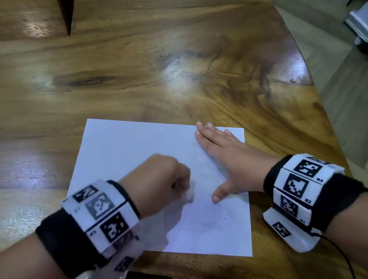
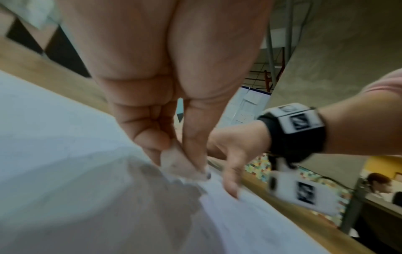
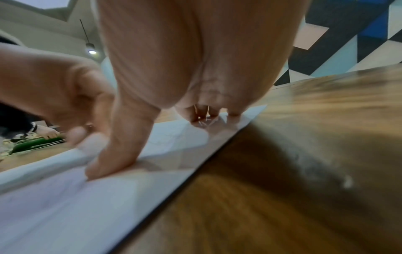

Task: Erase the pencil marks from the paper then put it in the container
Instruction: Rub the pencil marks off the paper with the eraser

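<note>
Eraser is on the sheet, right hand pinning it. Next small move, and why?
Probably another short rub with the eraser over the grey smudges near the sheet's middle. The left hand pinches it against the paper, faint pencil marks still show there, and the right hand lies flat, pressing the paper onto the table. No container shows in any view.

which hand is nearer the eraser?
Left. The left hand pinches the eraser against the paper; the right hand lies flat on the paper beside it, apart from the eraser.
</note>
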Tool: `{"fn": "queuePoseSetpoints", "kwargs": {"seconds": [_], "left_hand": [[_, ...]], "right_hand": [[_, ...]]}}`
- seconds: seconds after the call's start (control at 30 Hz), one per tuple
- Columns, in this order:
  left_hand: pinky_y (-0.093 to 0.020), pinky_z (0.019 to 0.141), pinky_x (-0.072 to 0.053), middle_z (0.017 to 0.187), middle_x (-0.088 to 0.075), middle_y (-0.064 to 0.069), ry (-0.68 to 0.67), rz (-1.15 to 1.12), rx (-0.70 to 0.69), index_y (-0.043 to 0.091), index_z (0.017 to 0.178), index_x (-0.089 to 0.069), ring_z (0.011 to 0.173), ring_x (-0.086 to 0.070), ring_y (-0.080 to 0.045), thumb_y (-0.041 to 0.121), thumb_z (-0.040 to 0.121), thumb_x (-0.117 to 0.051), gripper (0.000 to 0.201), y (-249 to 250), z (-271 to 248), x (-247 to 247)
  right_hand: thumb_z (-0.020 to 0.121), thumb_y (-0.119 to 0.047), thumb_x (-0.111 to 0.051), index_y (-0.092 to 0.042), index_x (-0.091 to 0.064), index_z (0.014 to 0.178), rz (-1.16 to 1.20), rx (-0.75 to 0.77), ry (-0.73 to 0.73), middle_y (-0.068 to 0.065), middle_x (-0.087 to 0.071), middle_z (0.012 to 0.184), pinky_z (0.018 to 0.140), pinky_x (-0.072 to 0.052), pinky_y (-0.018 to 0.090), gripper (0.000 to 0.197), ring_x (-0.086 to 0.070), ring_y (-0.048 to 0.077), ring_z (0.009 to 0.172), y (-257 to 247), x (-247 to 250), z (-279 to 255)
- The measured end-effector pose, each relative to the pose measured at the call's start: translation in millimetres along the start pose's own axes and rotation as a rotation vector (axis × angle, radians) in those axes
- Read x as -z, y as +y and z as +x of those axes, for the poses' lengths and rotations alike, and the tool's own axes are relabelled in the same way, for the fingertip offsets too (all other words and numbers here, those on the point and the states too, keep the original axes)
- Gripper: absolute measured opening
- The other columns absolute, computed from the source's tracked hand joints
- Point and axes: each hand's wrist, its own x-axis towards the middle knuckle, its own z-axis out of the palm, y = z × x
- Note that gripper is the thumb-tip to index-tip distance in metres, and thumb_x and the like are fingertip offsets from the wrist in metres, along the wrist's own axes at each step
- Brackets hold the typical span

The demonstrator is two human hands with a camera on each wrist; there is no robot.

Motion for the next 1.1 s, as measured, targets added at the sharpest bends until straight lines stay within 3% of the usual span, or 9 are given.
{"fn": "queuePoseSetpoints", "kwargs": {"seconds": [0.13,0.23,0.4,0.47,0.63,0.77,0.83,1.0,1.1], "left_hand": [[-0.022,0.054,-0.027,0.074,-0.052,0.001,0.09,0.044,0.062,0.014,0.083,-0.064,0.07,-0.047,-0.016,0.024,0.076,-0.066,0.013,4,25,8],[-0.022,0.055,-0.029,0.07,-0.056,-0.002,0.136,-0.009,0.009,0.014,0.071,-0.062,0.066,-0.05,-0.019,0.031,0.074,-0.058,0.018,2,13,-4],[-0.008,0.06,-0.033,0.069,-0.044,0.017,-0.121,-0.107,-0.086,0.023,0.07,-0.055,0.061,-0.043,0.007,0.015,0.07,-0.052,0.009,2,-35,-28],[-0.011,0.06,-0.033,0.074,-0.046,0.014,-0.118,-0.079,-0.106,0.021,0.072,-0.06,0.064,-0.046,0.002,0.015,0.072,-0.051,0.011,1,-29,-25],[-0.013,0.057,-0.031,0.072,-0.05,0.004,0.073,-0.059,-0.08,0.018,0.067,-0.062,0.065,-0.048,-0.012,0.024,0.07,-0.052,0.012,1,-2,-16],[-0.007,0.059,-0.03,0.075,-0.044,0.014,-0.073,-0.11,-0.123,0.019,0.072,-0.06,0.069,-0.047,-0.003,0.015,0.073,-0.056,0.005,1,-34,-34],[-0.011,0.06,-0.031,0.074,-0.04,0.016,-0.121,-0.089,-0.118,0.018,0.072,-0.058,0.07,-0.046,-0.004,0.01,0.075,-0.057,0.008,0,-38,-36],[-0.016,0.06,-0.027,0.075,-0.055,-0.004,0.084,-0.033,-0.076,0.014,0.069,-0.063,0.069,-0.054,-0.021,0.021,0.071,-0.053,0.012,2,3,-13],[-0.018,0.053,-0.026,0.073,-0.048,0.0,0.126,-0.019,-0.076,0.012,0.069,-0.06,0.065,-0.047,-0.018,0.018,0.074,-0.055,0.009,3,7,-13]], "right_hand": [[0.067,-0.051,-0.077,-0.013,0.021,0.146,0.014,-0.003,0.02,-0.003,0.033,0.152,0.108,0.019,0.021,0.132,0.029,0.004,0.135,-1,-2,0],[0.067,-0.051,-0.077,-0.013,0.021,0.146,0.021,0.001,0.028,-0.003,0.033,0.152,0.109,0.019,0.022,0.131,0.03,0.001,0.132,0,-2,0],[0.068,-0.051,-0.076,-0.014,0.02,0.147,0.022,-0.008,0.038,-0.005,0.032,0.152,0.112,0.017,0.024,0.13,0.029,0.006,0.138,0,-3,-1],[0.068,-0.052,-0.076,-0.015,0.02,0.147,0.026,-0.008,0.037,-0.006,0.033,0.152,0.112,0.017,0.024,0.129,0.029,0.006,0.139,0,-3,-1],[0.069,-0.053,-0.075,-0.014,0.021,0.146,0.021,-0.002,0.026,-0.005,0.034,0.152,0.112,0.017,0.025,0.129,0.031,0.002,0.134,0,-2,-1],[0.069,-0.053,-0.075,-0.014,0.022,0.146,0.021,0.0,0.021,-0.006,0.034,0.151,0.11,0.019,0.023,0.13,0.032,0.001,0.132,0,-2,-1],[0.069,-0.053,-0.075,-0.014,0.022,0.146,0.021,0.001,0.021,-0.006,0.034,0.151,0.11,0.019,0.023,0.13,0.032,0.001,0.132,0,-2,-1],[0.068,-0.053,-0.075,-0.013,0.022,0.146,0.007,-0.002,0.023,-0.004,0.033,0.152,0.109,0.019,0.023,0.13,0.029,0.006,0.137,-1,-2,0],[0.068,-0.052,-0.075,-0.013,0.021,0.146,0.011,-0.001,0.021,-0.003,0.033,0.152,0.109,0.019,0.023,0.13,0.029,0.007,0.138,-2,-2,-1]]}}
